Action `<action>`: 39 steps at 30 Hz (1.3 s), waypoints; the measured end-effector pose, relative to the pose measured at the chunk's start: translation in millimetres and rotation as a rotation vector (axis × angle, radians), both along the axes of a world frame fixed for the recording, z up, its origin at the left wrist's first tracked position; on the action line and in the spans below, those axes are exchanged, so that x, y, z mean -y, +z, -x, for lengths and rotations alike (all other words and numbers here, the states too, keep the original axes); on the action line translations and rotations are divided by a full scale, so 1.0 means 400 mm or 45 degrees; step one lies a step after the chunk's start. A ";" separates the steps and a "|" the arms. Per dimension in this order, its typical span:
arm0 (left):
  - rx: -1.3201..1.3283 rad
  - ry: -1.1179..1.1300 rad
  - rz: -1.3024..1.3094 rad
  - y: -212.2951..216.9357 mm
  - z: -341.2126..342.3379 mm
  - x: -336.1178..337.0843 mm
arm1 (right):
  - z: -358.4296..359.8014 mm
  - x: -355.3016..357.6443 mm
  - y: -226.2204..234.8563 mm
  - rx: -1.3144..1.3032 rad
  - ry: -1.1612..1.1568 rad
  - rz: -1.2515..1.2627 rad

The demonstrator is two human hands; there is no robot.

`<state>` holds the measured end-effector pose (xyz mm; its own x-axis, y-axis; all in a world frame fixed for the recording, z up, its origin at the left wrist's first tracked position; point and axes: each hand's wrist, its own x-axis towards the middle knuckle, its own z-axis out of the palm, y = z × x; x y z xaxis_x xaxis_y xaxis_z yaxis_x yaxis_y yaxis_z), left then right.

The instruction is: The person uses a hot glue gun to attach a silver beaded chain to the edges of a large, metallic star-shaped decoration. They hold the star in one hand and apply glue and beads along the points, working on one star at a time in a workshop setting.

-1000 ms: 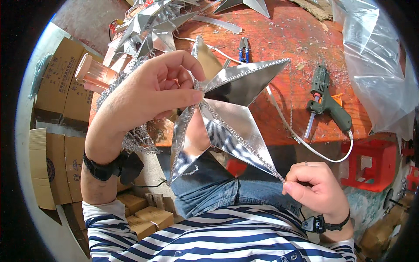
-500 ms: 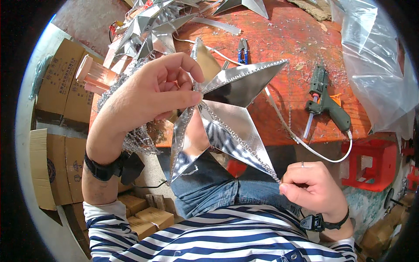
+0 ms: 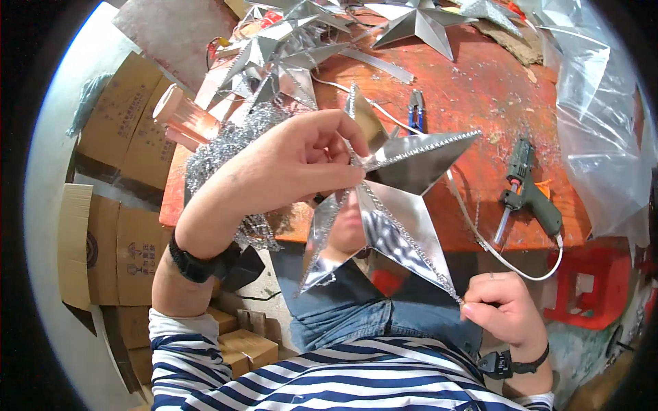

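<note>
A mirror-like silver five-pointed star point(image 3: 418, 216) is held tilted over my lap, in front of the table edge. Sparkly beaded trim point(image 3: 392, 222) runs along several of its ridges. Thumb and fingers of my left hand point(image 3: 288, 157) are pinched together at the star's centre, over the trim there. My right hand point(image 3: 506, 309) is closed at the tip of the lower right point, where the trim ends; whether it grips the trim alone or the tip as well is hidden. A short loose piece of trim dangles by the lower left point.
On the red wooden table point(image 3: 473, 82) lie a green glue gun point(image 3: 533, 192) with a white cord, blue-handled pliers point(image 3: 416, 113), more silver stars point(image 3: 419, 26) and tangled silver trim point(image 3: 236, 137). Clear plastic sheeting point(image 3: 596, 89) hangs right, above a red stool point(image 3: 582, 291). Cardboard boxes point(image 3: 123, 116) stand left.
The whole view has shifted, so everything sits farther right and lower. Both hands keep almost the same places on the star.
</note>
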<state>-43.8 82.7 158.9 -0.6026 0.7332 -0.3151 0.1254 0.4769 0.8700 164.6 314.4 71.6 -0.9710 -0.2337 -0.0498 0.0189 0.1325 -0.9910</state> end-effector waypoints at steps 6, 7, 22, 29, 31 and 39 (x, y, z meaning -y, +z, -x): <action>-0.005 -0.019 -0.032 -0.010 0.006 0.006 | 0.000 0.006 -0.013 -0.012 -0.032 -0.013; -0.025 -0.025 -0.038 -0.014 0.007 0.008 | 0.001 0.007 -0.012 -0.014 -0.037 -0.037; 0.047 0.309 -0.184 0.003 -0.024 0.008 | 0.010 0.056 -0.036 -0.055 -0.223 -0.130; -0.195 0.381 -0.190 -0.007 -0.023 0.160 | -0.006 0.047 -0.009 -0.069 -0.160 -0.603; -0.281 0.324 0.152 -0.029 -0.066 0.191 | -0.021 0.019 0.008 -0.064 -0.005 -0.826; 0.900 0.197 -0.164 -0.182 -0.179 0.192 | -0.063 -0.047 0.036 0.035 0.127 -1.148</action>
<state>28.0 6.0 86.2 -0.3871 0.7138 -0.5837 -0.5466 0.3321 0.7687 189.6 333.2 86.1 -0.9441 -0.1777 -0.2777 -0.0120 0.8603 -0.5097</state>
